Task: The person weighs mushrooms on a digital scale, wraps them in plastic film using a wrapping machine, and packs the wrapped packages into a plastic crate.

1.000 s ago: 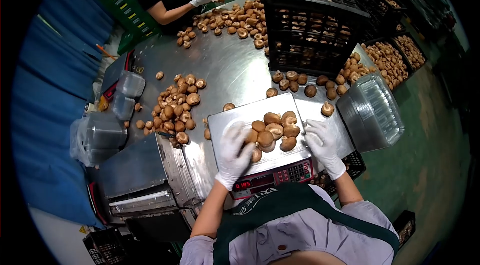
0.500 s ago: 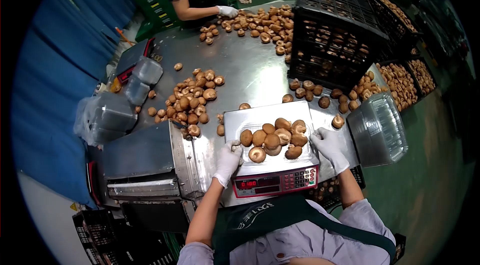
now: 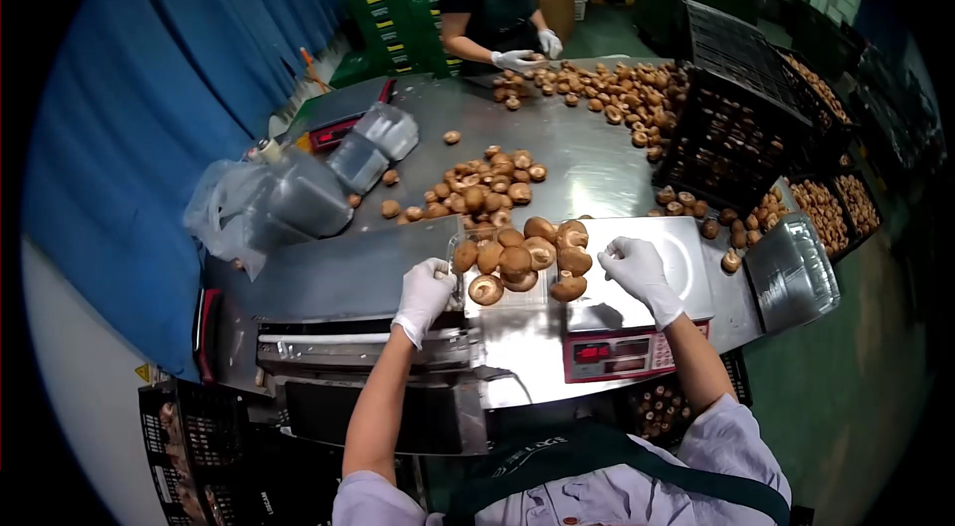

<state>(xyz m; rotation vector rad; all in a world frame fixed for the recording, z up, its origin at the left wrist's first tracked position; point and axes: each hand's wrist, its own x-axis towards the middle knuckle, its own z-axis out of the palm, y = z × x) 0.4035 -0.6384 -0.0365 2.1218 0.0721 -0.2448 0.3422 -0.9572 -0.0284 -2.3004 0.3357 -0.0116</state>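
Note:
A clear plastic tray filled with shiitake mushrooms is held between my two gloved hands. It overlaps the left part of the digital scale and the edge of a metal machine beside it. My left hand is closed at the tray's left edge. My right hand, fingers pinched, is at the tray's right side above the scale pan; the rim under its fingertips is hard to make out. The scale's red display is lit, its digits blurred.
The flat-topped metal machine stands left. A mushroom pile lies beyond. Empty clear trays are stacked right and left. A black crate stands at the back right. Across the table, a gloved co-worker handles mushrooms.
The tray of mushrooms has come off the middle of the scale and moved left, carried by both hands. My view has turned left. The co-worker's hands have come closer together.

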